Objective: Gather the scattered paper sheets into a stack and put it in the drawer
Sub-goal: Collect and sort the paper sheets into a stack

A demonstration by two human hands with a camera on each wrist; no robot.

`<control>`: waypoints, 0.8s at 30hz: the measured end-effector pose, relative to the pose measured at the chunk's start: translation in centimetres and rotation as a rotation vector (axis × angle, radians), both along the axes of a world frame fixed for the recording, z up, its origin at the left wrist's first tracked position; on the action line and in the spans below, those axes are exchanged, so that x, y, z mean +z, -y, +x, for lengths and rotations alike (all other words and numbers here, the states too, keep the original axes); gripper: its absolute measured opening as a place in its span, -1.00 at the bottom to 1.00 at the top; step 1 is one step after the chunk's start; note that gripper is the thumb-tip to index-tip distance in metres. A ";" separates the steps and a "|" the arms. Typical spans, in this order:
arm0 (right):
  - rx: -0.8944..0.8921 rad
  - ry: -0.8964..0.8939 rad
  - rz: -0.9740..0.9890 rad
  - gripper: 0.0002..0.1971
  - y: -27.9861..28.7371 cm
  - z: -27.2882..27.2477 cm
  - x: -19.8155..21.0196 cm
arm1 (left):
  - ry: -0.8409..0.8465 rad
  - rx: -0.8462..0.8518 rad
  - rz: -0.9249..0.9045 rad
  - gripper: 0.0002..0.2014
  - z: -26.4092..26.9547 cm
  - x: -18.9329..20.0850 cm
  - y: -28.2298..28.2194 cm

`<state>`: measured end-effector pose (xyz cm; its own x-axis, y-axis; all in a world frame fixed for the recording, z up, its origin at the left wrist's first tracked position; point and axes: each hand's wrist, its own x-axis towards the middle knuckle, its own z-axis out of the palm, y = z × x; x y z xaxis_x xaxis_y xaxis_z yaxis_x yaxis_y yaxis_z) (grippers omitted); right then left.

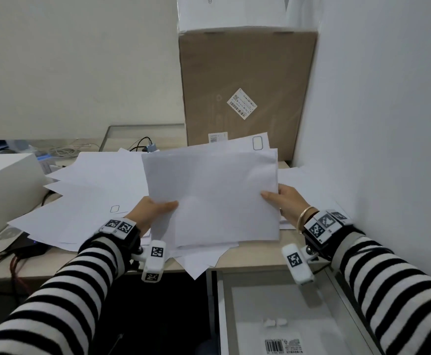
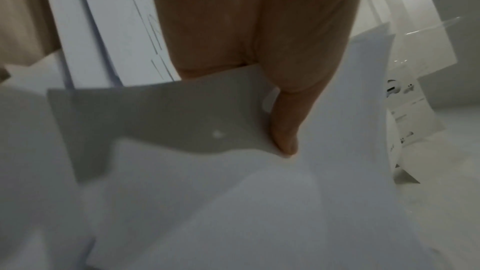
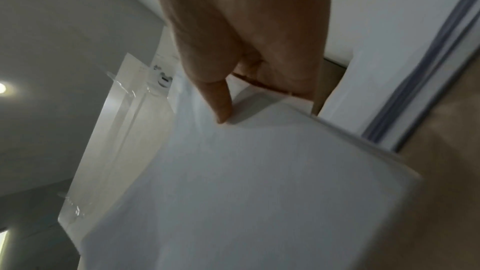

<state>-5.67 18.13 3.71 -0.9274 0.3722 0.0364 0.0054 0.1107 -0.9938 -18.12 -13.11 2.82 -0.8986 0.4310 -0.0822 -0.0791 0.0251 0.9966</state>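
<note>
Paper stack held above worktop front edge, uneven, corners fanned; left hand grip pinches stack's left edge, thumb on top; right hand grip pinches right edge, thumb on top; loose sheets spread over worktop left of stack; open drawer below front right; cardboard box at back edge.

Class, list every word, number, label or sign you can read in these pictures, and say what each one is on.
No text can be read.
White shipping label on the brown cardboard box: barcode and print, too small.
Small white sticker at that box's base: barcode, too small.
Barcode label in the open grey drawer: digits blurred.
Black-and-white square markers on the wrist rigs: patterns, not words.
</note>
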 end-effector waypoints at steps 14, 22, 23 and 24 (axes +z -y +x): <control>-0.137 0.093 0.241 -0.86 -4.0 0.1 2.0 | 0.126 -0.216 -0.162 -0.24 0.3 -1.5 0.9; -0.295 0.070 0.310 -0.82 -4.5 -2.0 -0.2 | 0.400 -0.302 -0.227 -0.37 0.5 -2.1 0.5; -0.322 0.071 0.317 -0.85 -4.6 -2.4 -0.1 | 0.421 -0.302 -0.230 -0.34 0.3 -2.3 0.3; -0.352 0.072 0.317 -0.87 -5.0 -2.9 -0.2 | 0.437 -0.306 -0.229 -0.32 0.2 -2.3 0.0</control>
<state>-8.54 23.14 3.49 -0.7515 0.6449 0.1391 0.1643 0.3872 -0.9073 -17.95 -13.08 0.55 -0.5973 0.5935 -0.5394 -0.4375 0.3225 0.8394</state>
